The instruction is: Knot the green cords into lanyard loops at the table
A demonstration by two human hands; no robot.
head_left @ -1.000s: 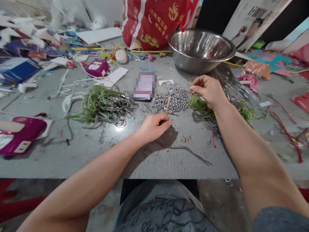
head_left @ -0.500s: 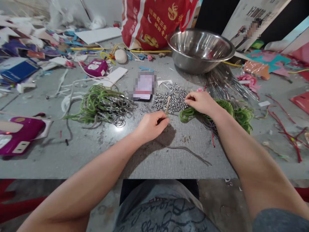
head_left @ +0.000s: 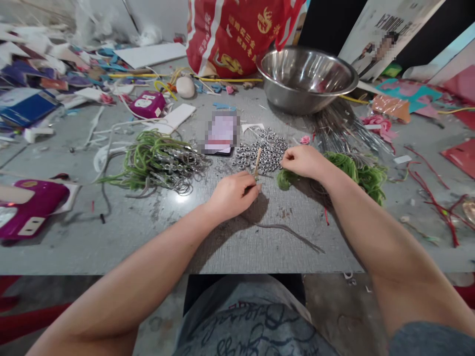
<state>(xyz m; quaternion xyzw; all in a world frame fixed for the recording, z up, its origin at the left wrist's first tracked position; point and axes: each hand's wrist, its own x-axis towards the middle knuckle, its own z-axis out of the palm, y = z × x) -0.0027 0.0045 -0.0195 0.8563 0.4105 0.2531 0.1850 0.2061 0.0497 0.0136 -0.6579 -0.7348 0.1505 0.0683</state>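
My left hand [head_left: 232,194] rests on the grey table [head_left: 156,232] with its fingers pinched on a small wooden stick [head_left: 257,161] that stands tilted upward. My right hand [head_left: 301,161] is closed on a bunch of green cords [head_left: 356,173] at the near end of that bunch. Just beyond both hands lies a heap of small silver metal rings [head_left: 265,148]. A second pile of green cords with metal clasps [head_left: 159,160] lies to the left.
A steel bowl [head_left: 308,74] and a red bag [head_left: 237,34] stand at the back. A phone [head_left: 221,133] lies behind the rings. Purple gadgets [head_left: 29,207], paper scraps and red cords [head_left: 438,202] litter both sides. A loose grey cord [head_left: 293,233] lies near the front edge.
My right hand has come down from above the green cords and moved left and nearer, pulling the bunch toward the rings. My left hand has hardly moved.
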